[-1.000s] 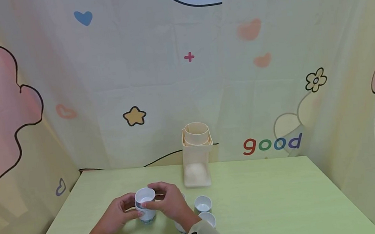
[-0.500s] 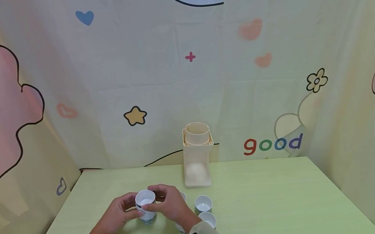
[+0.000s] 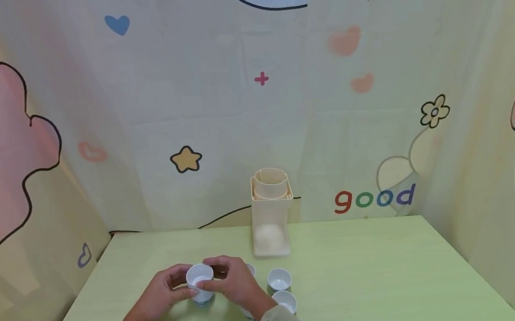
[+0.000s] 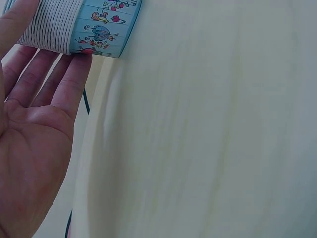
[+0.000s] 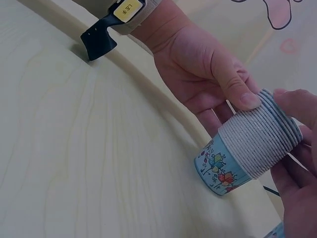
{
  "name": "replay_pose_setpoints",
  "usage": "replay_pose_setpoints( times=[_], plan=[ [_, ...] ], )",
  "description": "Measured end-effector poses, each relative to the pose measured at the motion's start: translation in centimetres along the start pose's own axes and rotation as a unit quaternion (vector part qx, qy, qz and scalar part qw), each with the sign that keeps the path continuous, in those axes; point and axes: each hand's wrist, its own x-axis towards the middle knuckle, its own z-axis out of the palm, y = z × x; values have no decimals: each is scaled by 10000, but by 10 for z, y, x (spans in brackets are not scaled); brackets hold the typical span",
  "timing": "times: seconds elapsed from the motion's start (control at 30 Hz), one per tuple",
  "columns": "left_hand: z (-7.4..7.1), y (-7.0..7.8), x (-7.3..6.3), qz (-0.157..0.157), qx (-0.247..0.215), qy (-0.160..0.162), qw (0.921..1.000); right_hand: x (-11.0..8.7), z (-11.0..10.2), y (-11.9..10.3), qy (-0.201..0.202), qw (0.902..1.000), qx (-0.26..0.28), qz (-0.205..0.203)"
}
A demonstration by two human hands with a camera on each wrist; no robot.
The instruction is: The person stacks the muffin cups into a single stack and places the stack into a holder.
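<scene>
A nested stack of paper cups [image 3: 202, 297] stands upright at the left middle of the table in the head view. My left hand [image 3: 169, 288] grips its left side, thumb in front. From the right, my right hand [image 3: 237, 282] holds the stack near the top rim, its thumb across the front. Close ridged rims and a blue bottom cup with flower drawings show on the stack [image 5: 257, 139] in the right wrist view. The left wrist view has the fingers [image 4: 72, 82] stretched along the stack [image 4: 101, 29].
Two more paper cups, a rear one [image 3: 279, 280] and a front one [image 3: 285, 302], stand right of my right hand. Others, such as one cup [image 3: 251, 268], are partly hidden behind that hand. A beige holder [image 3: 270, 228] with a round tube stands at the table's back edge.
My right hand has moved slightly down, and the top cup part has sunk into the stack, closing the blue band that showed below its rim. My left hand has stayed in place.
</scene>
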Motion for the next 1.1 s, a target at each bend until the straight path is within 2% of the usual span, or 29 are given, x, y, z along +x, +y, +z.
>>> replay_pose_setpoints(
  times=[0.43,0.83,1.1],
  plan=[
    [-1,-2,0,27,-7,17,10000,0,2,-1,98,9993,-352,-4],
    [2,-5,1,-23,99,-1,9999,-4,4,4,266,9994,-184,-92],
    [2,-2,0,-10,104,52,9999,-16,-1,1,515,9982,-220,-229]
  ],
)
